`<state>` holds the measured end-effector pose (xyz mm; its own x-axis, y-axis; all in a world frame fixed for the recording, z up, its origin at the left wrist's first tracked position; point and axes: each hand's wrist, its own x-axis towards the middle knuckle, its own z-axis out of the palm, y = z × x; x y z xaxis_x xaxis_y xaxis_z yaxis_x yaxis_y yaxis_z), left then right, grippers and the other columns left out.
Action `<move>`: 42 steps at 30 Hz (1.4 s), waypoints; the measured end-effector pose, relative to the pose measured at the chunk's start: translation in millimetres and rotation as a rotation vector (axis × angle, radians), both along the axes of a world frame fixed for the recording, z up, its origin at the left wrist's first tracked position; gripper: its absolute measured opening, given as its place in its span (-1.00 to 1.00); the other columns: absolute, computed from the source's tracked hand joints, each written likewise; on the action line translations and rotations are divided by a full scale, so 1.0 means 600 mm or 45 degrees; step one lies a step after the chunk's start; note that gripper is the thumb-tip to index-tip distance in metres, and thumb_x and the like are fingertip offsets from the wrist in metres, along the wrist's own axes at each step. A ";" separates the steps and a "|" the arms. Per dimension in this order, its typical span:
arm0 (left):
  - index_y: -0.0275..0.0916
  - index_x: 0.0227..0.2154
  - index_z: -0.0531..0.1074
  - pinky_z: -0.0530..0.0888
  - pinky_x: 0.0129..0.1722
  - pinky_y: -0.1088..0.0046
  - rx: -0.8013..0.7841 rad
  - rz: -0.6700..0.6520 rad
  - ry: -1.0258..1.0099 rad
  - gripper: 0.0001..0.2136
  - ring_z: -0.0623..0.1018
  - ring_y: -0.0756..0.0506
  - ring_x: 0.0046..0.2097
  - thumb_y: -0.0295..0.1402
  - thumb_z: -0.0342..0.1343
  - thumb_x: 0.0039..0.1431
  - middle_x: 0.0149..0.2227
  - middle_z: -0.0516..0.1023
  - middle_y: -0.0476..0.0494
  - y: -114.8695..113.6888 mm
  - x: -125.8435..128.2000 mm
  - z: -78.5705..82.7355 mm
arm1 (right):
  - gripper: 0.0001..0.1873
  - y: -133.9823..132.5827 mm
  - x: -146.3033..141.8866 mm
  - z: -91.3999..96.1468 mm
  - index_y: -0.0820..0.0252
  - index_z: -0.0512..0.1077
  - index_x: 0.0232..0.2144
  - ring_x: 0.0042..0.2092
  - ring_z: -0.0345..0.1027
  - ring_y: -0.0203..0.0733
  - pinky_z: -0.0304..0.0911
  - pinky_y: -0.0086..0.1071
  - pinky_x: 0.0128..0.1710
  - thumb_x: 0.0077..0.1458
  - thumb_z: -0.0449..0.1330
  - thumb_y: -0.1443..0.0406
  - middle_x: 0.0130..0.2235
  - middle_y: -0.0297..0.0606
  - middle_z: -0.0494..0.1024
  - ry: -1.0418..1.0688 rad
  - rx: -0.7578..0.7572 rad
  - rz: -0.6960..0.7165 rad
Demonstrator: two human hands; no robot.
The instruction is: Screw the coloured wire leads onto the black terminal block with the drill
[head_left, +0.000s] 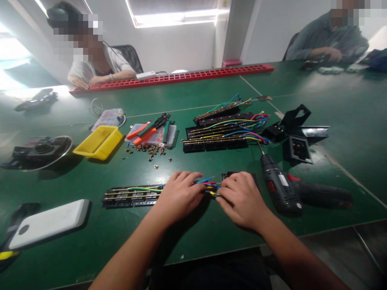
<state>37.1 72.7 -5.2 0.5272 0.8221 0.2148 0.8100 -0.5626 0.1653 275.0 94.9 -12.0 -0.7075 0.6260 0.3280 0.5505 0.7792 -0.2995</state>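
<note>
Black strip (130, 197): it lies on the green table (196, 249), to the left of the fingers of the left hand (181, 195), and its right end passes out of sight under them.
Coloured wires (210, 183): blue, red and yellow ends come out between that hand and the right hand (242, 197), at the fingertips of both.
Left hand: the fingers are bent and nearly together, and they have the coloured wires in a pinch.
Right hand: the fingers are curled close together at the wire ends; whether they grip them, I cannot tell, because they cover the place.
Dark piece (253, 178): just behind the right hand, partly covered.
Power drill (281, 185): to the right of the right fingers, bit pointing away.
Wired strips (216, 141): beyond the fingers of both hands.
Brass fittings (152, 150): scattered beyond the left fingers, with pliers (149, 129) behind them.
</note>
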 end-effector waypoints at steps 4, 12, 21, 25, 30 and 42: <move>-0.13 -0.11 0.53 0.37 -0.07 0.19 0.027 -0.061 0.031 -0.81 0.50 -0.20 -0.03 -0.27 0.03 0.41 0.09 0.53 -0.12 0.004 -0.001 -0.012 | -0.74 0.000 0.000 0.000 0.29 0.51 -0.28 -0.11 0.15 0.09 -0.01 0.03 -0.02 0.37 0.05 0.35 -0.22 -0.15 0.38 -0.049 0.039 -0.012; -0.16 -0.14 0.53 0.33 -0.09 0.22 0.084 -0.090 0.000 -0.80 0.49 -0.19 -0.06 -0.28 0.00 0.43 0.02 0.57 -0.11 0.007 0.008 -0.021 | -0.92 0.004 0.002 -0.012 0.27 0.50 -0.29 -0.11 0.18 0.09 -0.01 0.02 -0.01 0.28 0.20 0.41 -0.22 -0.20 0.42 -0.033 0.055 0.018; -0.14 -0.06 0.50 0.35 -0.06 0.21 -0.011 -0.086 -0.014 -0.79 0.47 -0.19 -0.04 -0.28 -0.02 0.44 0.06 0.55 -0.09 0.004 0.020 -0.016 | -0.89 0.003 -0.001 -0.011 0.29 0.51 -0.30 -0.10 0.18 0.09 -0.01 0.03 0.01 0.30 0.21 0.39 -0.24 -0.18 0.42 -0.035 0.063 -0.006; -0.15 -0.07 0.50 0.38 -0.03 0.20 -0.047 -0.079 -0.005 -0.78 0.48 -0.20 0.00 -0.25 -0.02 0.44 0.12 0.52 -0.09 0.005 0.012 -0.012 | -0.82 0.004 0.001 -0.009 0.27 0.51 -0.33 -0.11 0.18 0.08 -0.02 0.02 0.01 0.34 0.16 0.37 -0.25 -0.20 0.42 0.012 0.066 0.004; -0.17 -0.07 0.49 0.41 -0.02 0.18 -0.080 -0.072 0.029 -0.77 0.48 -0.20 0.00 -0.28 -0.05 0.45 0.15 0.50 -0.09 0.002 0.011 -0.011 | -0.75 0.002 0.003 -0.006 0.24 0.51 -0.32 -0.11 0.17 0.08 -0.05 0.02 0.01 0.38 0.08 0.35 -0.25 -0.21 0.41 0.053 0.045 0.020; -0.08 0.14 0.37 0.39 0.03 0.20 -0.069 -0.017 -0.395 -0.64 0.52 -0.15 0.04 -0.45 -0.01 0.33 0.08 0.53 -0.14 0.001 -0.030 0.012 | -0.68 -0.001 -0.003 0.013 0.25 0.50 -0.26 -0.10 0.16 0.09 -0.05 -0.02 -0.02 0.36 -0.03 0.27 -0.24 -0.17 0.38 0.070 -0.113 -0.022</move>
